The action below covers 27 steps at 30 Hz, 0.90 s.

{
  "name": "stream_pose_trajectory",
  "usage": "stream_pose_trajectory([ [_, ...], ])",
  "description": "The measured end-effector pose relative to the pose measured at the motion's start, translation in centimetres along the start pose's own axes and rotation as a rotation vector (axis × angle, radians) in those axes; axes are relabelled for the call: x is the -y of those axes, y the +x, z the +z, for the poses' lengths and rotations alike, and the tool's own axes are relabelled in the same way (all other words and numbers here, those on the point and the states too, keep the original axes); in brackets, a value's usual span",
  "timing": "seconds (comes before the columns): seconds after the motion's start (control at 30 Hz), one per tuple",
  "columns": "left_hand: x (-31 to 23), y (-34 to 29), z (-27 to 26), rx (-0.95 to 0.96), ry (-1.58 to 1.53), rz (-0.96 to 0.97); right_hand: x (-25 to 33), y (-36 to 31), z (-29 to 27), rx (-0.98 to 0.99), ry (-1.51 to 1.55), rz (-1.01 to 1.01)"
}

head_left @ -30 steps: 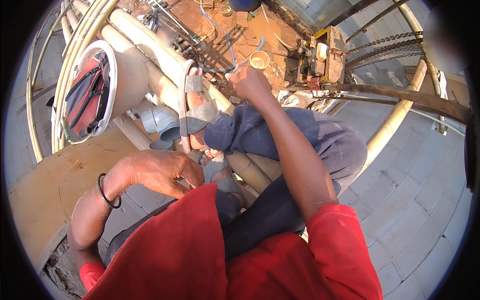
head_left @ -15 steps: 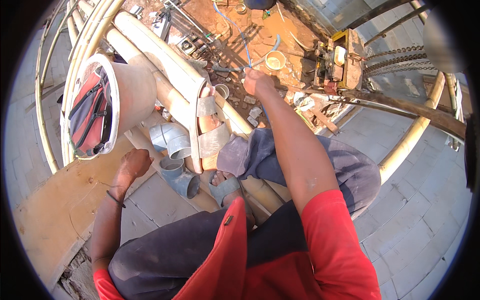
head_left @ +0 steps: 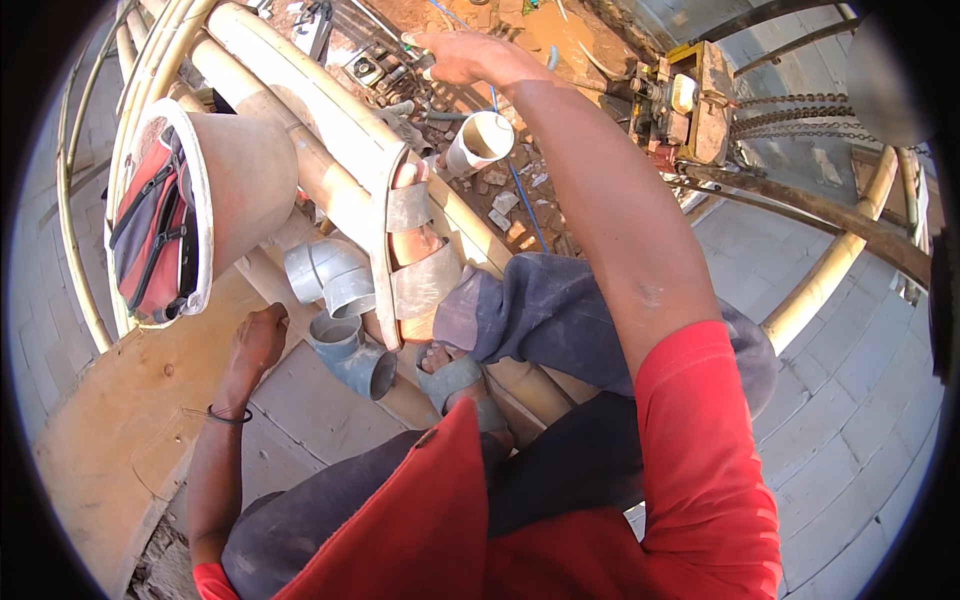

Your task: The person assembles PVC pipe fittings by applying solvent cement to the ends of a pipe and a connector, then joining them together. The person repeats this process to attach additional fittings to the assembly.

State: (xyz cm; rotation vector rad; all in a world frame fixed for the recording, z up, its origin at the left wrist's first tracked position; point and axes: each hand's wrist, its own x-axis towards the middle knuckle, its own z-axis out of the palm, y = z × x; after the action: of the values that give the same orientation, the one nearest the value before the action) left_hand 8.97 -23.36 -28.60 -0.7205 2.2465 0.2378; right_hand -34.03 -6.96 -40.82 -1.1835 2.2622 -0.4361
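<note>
Head view: your right hand (head_left: 455,58) reaches far forward, fingers loosely extended and gripping nothing you can make out. The short white pipe piece (head_left: 478,142) lies just below it toward you, long axis slanting away to the left, open mouth facing up-right. Your left hand (head_left: 258,340) rests half-curled and empty on the wooden board (head_left: 120,430), just beside the grey elbow fittings (head_left: 345,340), well apart from that pipe.

Grey block paving (head_left: 860,420) underfoot, a plywood sheet (head_left: 110,430) on it — red earth (head_left: 520,30) beyond, in warm sunlight.
</note>
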Motion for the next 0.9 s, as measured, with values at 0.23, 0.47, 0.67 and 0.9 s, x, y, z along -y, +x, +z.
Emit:
stream_pose_trajectory([
  [0.23, -0.3, 0.0, -0.4, 0.022, -0.042, 0.013, -8.5, -5.7, 7.7, 0.157, 0.193, 0.291],
  [0.47, -0.3, 0.2, -0.6, 0.048, -0.058, 0.022, -9.4, -6.3, 8.7, 0.157, -0.103, 0.120],
  [0.67, -0.2, -0.2, 0.0, 0.034, -0.070, 0.042, -8.3, -5.7, 4.5, 0.168, 0.180, 0.379],
  [0.9, 1.6, 0.0, 0.8, 0.013, -0.093, 0.110, -5.3, -6.0, -1.3, -0.216, 0.040, 0.332],
])
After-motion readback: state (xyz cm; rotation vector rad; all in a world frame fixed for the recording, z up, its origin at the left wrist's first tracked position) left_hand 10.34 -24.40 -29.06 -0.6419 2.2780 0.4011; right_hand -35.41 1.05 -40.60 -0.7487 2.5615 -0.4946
